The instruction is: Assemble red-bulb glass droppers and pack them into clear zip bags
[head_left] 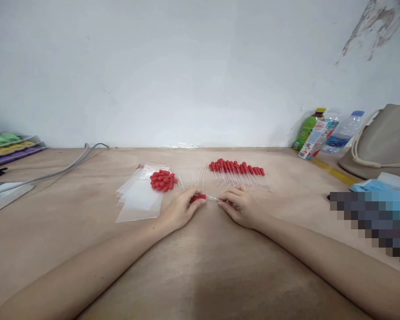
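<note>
My left hand [186, 207] is closed round a red rubber dropper bulb [200, 197] just above the table. Between finger and thumb, my right hand [239, 207] pinches a thin clear dropper tube [213, 198]. The tube's left end meets the bulb; how far it goes in cannot be seen. Beyond my left hand lies a pile of loose red bulbs [163, 180], partly on clear plastic bags [136, 195]. Bare clear tubes [190, 175] lie beside that pile. Past my right hand is a row of droppers [236, 169], red bulbs at the far end and tubes pointing toward me.
At the right stand a green bottle [306, 129], a carton [316, 140], a clear bottle [343, 133] and a beige bag [380, 142]. A blue packet [370, 184] lies nearer. On the left are a grey cable [66, 169] and a stack of coloured trays [13, 146].
</note>
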Demonstrator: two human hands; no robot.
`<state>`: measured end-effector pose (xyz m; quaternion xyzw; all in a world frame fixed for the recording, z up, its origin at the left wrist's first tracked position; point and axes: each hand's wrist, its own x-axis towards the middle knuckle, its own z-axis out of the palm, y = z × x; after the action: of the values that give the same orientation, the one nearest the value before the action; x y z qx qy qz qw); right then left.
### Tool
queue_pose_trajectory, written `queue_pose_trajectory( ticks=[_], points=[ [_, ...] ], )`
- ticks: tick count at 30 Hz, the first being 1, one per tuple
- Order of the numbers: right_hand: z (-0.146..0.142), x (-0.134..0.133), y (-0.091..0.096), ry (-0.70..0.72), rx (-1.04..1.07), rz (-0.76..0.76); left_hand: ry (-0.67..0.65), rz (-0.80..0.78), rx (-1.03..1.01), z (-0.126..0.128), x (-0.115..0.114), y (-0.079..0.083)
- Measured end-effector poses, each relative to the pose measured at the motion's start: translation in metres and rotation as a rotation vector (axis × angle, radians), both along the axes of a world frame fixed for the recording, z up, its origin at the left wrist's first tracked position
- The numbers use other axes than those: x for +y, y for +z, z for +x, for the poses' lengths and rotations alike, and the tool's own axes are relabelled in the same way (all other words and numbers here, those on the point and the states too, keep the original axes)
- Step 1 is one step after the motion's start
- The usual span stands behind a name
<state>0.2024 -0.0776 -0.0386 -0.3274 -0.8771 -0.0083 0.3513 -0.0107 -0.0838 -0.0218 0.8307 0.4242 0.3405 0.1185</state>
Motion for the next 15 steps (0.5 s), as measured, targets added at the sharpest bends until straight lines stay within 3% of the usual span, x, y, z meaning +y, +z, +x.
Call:
queue_pose_trajectory(
  ticks=[8,15],
  points=[
    [0.0031,0.0037,0.0038,0.084,-0.062,-0.037,-0.083,-0.030,-0.032,-0.0043,0.0001,-0.0052],
    [0.0021,0.0008,0.0087,0.013,-0.173,0.048,-0.142,-0.071,0.012,-0.0066,0.0023,-0.0103]
  ],
)
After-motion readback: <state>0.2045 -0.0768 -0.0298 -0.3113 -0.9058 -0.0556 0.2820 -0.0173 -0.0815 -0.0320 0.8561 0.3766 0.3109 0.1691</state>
